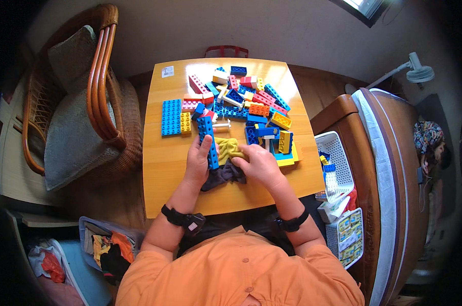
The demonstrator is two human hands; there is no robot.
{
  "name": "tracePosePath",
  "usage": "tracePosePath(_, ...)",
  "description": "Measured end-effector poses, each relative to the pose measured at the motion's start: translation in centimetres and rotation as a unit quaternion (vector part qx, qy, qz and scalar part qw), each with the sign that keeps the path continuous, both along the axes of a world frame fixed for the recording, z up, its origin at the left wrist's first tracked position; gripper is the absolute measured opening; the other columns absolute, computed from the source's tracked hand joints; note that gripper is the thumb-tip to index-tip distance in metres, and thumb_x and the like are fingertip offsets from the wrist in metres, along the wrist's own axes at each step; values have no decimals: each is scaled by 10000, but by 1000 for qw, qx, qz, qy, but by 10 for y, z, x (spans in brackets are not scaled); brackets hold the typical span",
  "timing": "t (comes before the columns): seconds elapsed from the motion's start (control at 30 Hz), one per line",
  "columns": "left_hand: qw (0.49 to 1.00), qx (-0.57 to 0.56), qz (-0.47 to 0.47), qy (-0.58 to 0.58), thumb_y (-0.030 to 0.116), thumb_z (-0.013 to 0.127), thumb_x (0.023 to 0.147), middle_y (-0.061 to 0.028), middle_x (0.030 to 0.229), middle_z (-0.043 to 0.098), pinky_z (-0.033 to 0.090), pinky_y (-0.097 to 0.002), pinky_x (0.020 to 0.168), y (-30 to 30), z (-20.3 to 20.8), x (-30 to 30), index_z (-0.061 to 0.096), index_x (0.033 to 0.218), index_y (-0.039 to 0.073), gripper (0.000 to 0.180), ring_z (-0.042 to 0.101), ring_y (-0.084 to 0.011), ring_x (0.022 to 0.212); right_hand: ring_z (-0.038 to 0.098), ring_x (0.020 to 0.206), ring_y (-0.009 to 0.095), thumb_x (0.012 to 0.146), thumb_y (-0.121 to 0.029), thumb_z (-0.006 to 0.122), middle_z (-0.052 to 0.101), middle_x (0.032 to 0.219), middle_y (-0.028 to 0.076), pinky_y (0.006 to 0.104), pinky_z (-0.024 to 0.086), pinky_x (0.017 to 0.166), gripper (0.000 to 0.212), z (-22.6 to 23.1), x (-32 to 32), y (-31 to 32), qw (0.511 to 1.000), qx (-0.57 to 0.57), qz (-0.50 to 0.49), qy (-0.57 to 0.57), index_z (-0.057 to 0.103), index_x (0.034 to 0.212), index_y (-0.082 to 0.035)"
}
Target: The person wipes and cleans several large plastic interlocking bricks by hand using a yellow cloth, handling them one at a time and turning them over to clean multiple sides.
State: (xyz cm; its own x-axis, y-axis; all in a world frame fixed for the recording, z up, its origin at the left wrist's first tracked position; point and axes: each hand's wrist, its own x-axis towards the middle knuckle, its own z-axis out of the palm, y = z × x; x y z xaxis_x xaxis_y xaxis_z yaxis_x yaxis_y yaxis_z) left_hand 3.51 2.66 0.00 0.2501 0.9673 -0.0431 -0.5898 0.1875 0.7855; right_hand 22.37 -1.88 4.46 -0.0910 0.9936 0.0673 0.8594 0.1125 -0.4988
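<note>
My left hand (197,162) grips a long blue toy brick (207,137), studded along its length, and holds it upright over the table. Pinched in my right hand (260,164) is a yellow cloth (228,147), which lies right beside the brick; whether it touches the brick I cannot tell. A dark grey cloth (233,175) sits beneath both hands. Just beyond them is a loose pile of toy bricks in several colours, with an orange brick (259,109) in it. To the left of the pile are a blue studded plate (171,118) and a yellow brick (185,123).
The wooden table (164,188) carries all of this. White perforated baskets (338,153) stand at its right, next to a bed (389,204). A rattan chair (101,92) is at the left, a bin of clothes (88,229) below it. Another person (429,140) is far right.
</note>
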Motion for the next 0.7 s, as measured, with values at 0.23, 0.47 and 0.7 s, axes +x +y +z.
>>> tracePosePath(0.23, 995, -62, -37, 76, 427, 387, 1081, -19, 871, 595, 474, -235, 671, 1, -8, 4, 581, 1190, 61, 428, 561, -91, 736, 640, 963, 269, 897, -151, 676, 658, 1019, 148, 349, 499, 873, 201, -27, -16, 27, 900, 107, -66, 417, 663, 1008, 15)
tracePosePath(0.47, 999, -47, 25, 10, 330, 391, 1092, -34, 1054, 615, 469, -268, 889, 3, -19, 3, 581, 1197, 40, 362, 580, -106, 968, 601, 1068, 335, 860, -51, 727, 604, 1183, 169, 374, 482, 945, 242, -43, -65, 22, 888, 247, 43, 385, 646, 1087, -31)
tracePosePath(0.7, 992, -27, -30, 121, 303, 447, 1077, 7, 931, 589, 465, -234, 784, 1, -11, 9, 610, 1106, 52, 301, 572, -75, 890, 628, 965, 313, 852, -75, 751, 635, 1041, 149, 364, 507, 848, 255, -54, -47, 31, 872, 279, -81, 394, 654, 1082, -26)
